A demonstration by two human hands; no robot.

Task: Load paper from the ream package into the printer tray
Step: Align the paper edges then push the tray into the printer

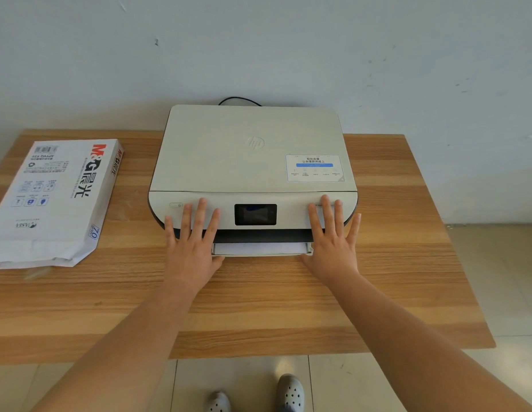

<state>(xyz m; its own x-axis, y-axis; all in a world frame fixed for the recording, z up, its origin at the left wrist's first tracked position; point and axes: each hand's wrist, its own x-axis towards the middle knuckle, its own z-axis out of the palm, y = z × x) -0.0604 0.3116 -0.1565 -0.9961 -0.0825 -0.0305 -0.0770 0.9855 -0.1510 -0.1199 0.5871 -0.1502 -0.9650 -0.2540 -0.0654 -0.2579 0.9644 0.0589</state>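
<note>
Fingers (199,215) of both hands are spread wide and flat, holding nothing, and rest on the sloped front panel of the printer (253,150). At far left, the ream (56,197) lies flat on the table (392,263), well apart from the printer; its white wrapper carries red and black lettering, and its near end is torn open and crumpled. The left hand (193,248) lies palm down just left of the dark screen (255,214), with its fingertips near the power button (176,205) and its thumb at the left corner of the tray (218,254). At centre, the tray protrudes slightly from the slot beneath the screen, and white paper (259,248) lies flat inside it, filling the visible strip between the two hands. The right hand (333,242) lies palm down just right of the screen, with its thumb at the right corner of the tray. A blue and white sticker (314,168) sits on the lid towards the right, above that hand. A black cable (239,99) arches behind the printer against the pale wall (259,40). Two grey perforated clogs (291,392) stand on the tiled floor (496,278) below the near table edge.
</note>
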